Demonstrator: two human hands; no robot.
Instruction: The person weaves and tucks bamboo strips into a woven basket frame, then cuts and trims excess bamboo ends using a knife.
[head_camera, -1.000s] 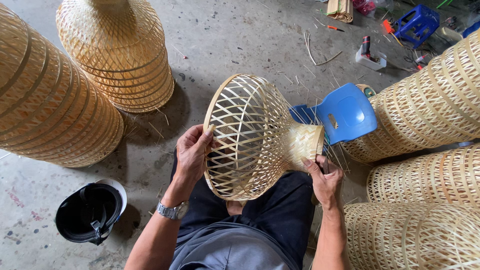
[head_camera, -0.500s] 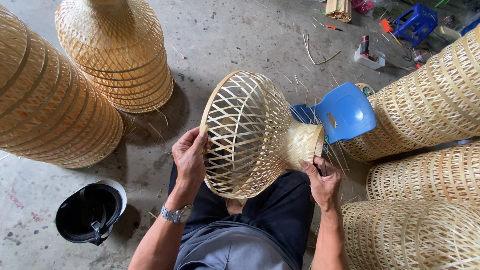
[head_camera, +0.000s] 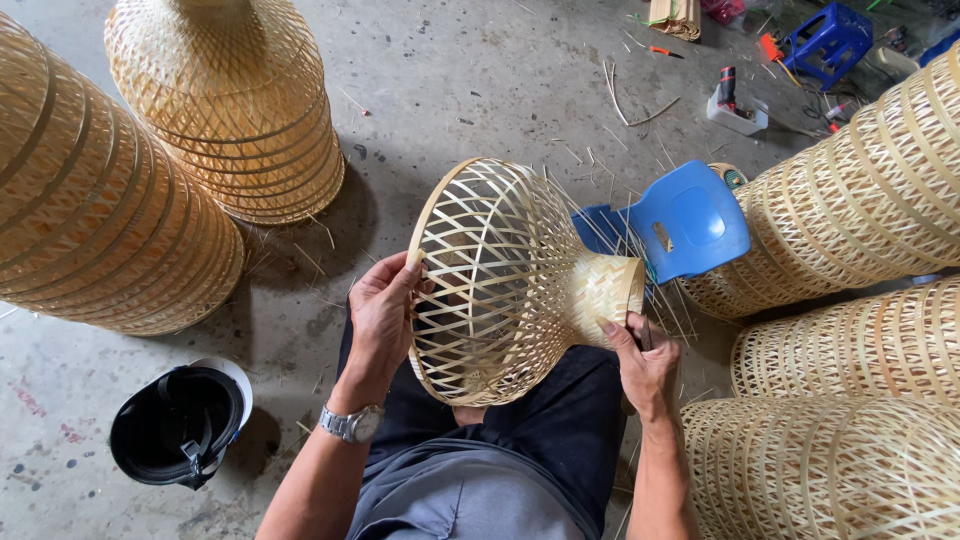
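A woven bamboo lampshade frame (head_camera: 505, 275) lies on its side over my lap, wide open rim toward the left and narrow tightly woven neck toward the right. My left hand (head_camera: 383, 312) grips the wide rim at its left edge, a wristwatch on that wrist. My right hand (head_camera: 640, 362) holds the neck end from below, fingers pinched on the weave and loose strips.
Stacks of finished bamboo shades stand at left (head_camera: 100, 200), top centre (head_camera: 235, 100) and right (head_camera: 860, 200). A small blue plastic chair (head_camera: 685, 220) sits just beyond the neck. A black helmet (head_camera: 180, 425) lies on the concrete floor at lower left. Tools (head_camera: 735, 100) lie at top right.
The shade has been turned slightly in my hands, and my left hand has shifted a little along the rim. My right hand stays at the neck.
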